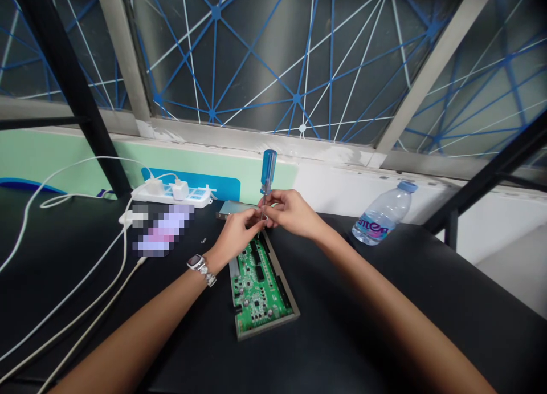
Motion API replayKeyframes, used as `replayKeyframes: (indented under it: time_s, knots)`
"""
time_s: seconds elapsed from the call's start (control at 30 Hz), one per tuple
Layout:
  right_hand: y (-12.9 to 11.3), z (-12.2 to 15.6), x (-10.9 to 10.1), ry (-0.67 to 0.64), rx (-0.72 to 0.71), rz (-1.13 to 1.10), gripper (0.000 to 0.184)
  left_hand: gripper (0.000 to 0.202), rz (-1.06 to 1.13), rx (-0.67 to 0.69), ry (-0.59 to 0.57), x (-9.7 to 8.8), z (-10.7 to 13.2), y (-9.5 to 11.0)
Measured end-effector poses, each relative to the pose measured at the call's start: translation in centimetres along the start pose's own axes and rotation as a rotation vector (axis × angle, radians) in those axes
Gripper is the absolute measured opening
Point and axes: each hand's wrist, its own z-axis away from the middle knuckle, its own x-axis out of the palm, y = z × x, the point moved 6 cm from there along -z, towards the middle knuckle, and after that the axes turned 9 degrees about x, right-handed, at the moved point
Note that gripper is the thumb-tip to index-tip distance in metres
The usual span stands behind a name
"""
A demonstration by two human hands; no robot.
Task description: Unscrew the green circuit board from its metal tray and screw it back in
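Note:
A screwdriver [268, 169] with a see-through blue handle stands nearly upright, its tip low over the far end of a green circuit board [258, 285]. My right hand [290, 211] is closed, thumb and fingers pinching the thin metal shaft below the handle. From the other side, my left hand [237, 231] is also closed, with its fingertips together round the lower shaft. Fingers partly hide the tip, so what it touches cannot be made out. The board sits in a shallow metal tray [290, 288] lying lengthwise on the black table [342, 325].
Behind my hands lies a flat metal case [235, 208]. A white power strip [171, 195] with plugs and white cables, plus a blurred-out phone [164, 231], occupy the left. Small metal bits [203, 241] lie near my watch. A water bottle [384, 214] leans at the right by the wall.

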Motion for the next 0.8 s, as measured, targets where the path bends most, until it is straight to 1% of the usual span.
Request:
replayKeyframes:
  time_s: [0.13, 0.27, 0.37, 0.43, 0.57, 0.67, 0.8]
  knots:
    - [0.3, -0.1, 0.4, 0.001, 0.031, -0.049, 0.013, 0.021, 0.026, -0.009, 0.006, 0.4, -0.1, -0.5]
    - [0.8, -0.4, 0.3, 0.035, 0.049, -0.074, 0.014, 0.026, 0.197, -0.058, -0.017, 0.9, -0.1, -0.4]
    - [1.1, -0.6, -0.4, 0.072, 0.049, -0.072, 0.016, 0.025, 0.291, -0.085, -0.026, 0.9, 0.0, -0.3]
    - [1.3, -0.6, -0.9, 0.076, 0.046, -0.065, 0.021, 0.023, 0.275, -0.084, -0.031, 0.6, 0.2, -0.2]
    - [1.2, -0.5, -1.2, 0.020, 0.038, -0.076, 0.025, 0.021, 0.202, -0.085, -0.032, -0.2, 0.5, -0.2]
    - [1.0, -0.4, -1.2, 0.003, 0.035, -0.064, 0.022, 0.020, 0.171, -0.090, -0.023, -0.6, 0.5, -0.2]
    - [1.0, -0.2, -1.0, -0.014, 0.047, -0.053, 0.014, 0.019, 0.138, -0.082, -0.022, -0.6, 0.3, -0.1]
